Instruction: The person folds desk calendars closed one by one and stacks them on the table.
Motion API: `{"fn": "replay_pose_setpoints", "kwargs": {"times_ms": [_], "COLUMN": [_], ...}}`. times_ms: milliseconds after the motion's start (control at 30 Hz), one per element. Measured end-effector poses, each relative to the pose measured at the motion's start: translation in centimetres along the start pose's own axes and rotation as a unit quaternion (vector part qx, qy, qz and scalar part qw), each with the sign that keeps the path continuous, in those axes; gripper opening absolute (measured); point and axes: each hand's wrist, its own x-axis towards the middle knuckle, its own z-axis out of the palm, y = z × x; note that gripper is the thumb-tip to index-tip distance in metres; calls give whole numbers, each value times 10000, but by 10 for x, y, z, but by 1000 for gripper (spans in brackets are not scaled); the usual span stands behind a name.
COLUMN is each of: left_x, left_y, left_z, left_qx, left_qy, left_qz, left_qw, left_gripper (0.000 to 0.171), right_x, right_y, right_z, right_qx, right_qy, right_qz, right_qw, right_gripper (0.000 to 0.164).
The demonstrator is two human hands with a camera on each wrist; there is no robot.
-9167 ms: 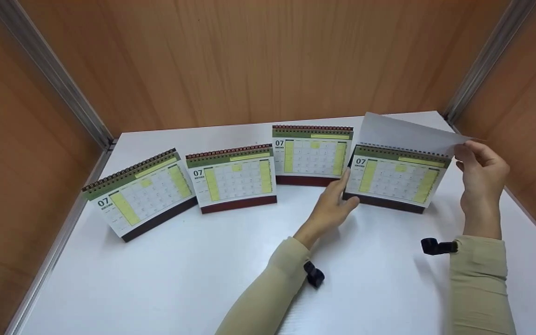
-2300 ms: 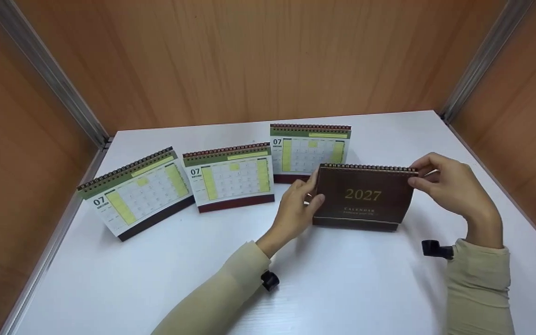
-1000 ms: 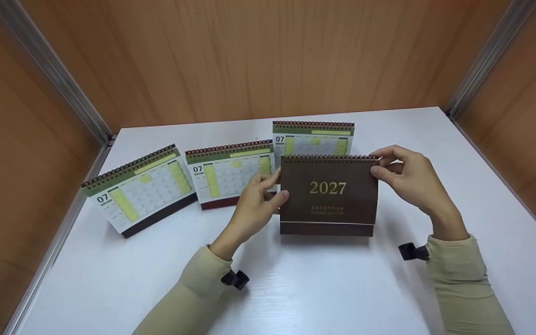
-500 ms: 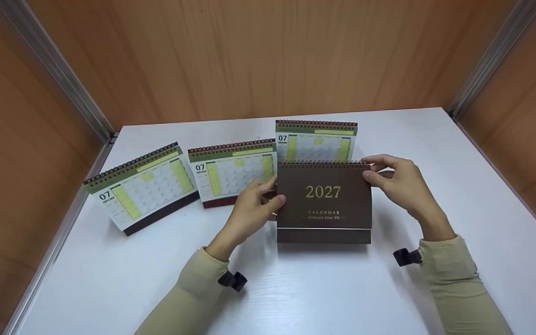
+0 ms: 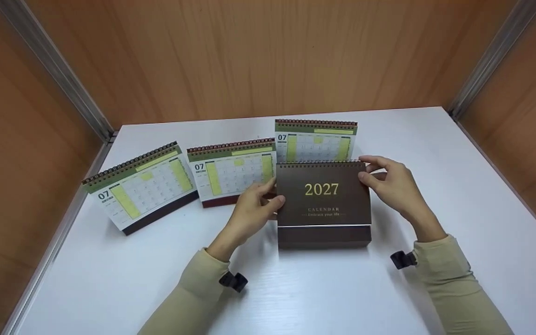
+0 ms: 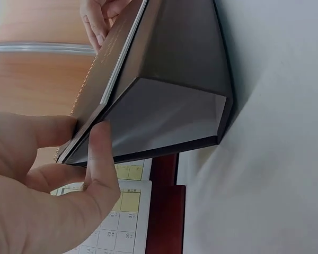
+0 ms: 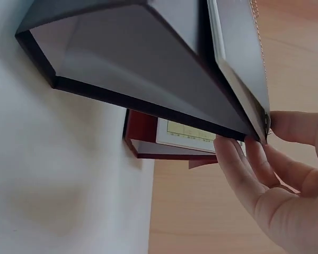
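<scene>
A brown spiral-bound desk calendar [image 5: 322, 200], its cover reading 2027, stands at the middle of the table between my hands. My left hand [image 5: 251, 207] pinches its left side between thumb and fingers. With thumb and fingertips, my right hand [image 5: 393, 186] holds the top right corner by the wire binding. Both wrist views show the calendar's hollow triangular stand [image 6: 169, 114] from the side. Directly behind it, a desk calendar open at month 07 [image 5: 317, 139] is partly hidden. Another 07 calendar [image 5: 231, 172] stands behind my left hand, and a third [image 5: 142, 190] stands angled farther left.
All the calendars share a white table [image 5: 156, 279]. Wooden panels [image 5: 231, 56] enclose it at the back and both sides, with metal posts [image 5: 58, 70] in the corners. A small black device [image 5: 234, 281] sits at each cuff.
The held calendar has gone from a 07 page to its brown cover. It has moved left and nearer, in front of the rear calendar. Lately it tips back slightly.
</scene>
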Motion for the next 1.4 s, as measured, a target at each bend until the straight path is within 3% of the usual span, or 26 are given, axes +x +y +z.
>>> {"fn": "replay_pose_setpoints", "kwargs": {"times_ms": [267, 733, 1400], "left_x": [4, 7, 13], "left_y": [-6, -8, -21], "left_z": [2, 5, 8], "left_qx": [457, 624, 1269], "left_qy": [-6, -150, -346], "left_qz": [43, -19, -65], "left_qw": [9989, 9979, 9913], "left_gripper": [67, 72, 78], "right_x": [-1, -1, 3], "right_y": [6, 17, 30], "right_z": [6, 15, 33], "right_qx": [50, -81, -413], "right_qy": [-151, -541, -1112], "right_qz": [35, 12, 104], "right_qw": [9999, 9985, 9929], "right_gripper": [56, 70, 62]}}
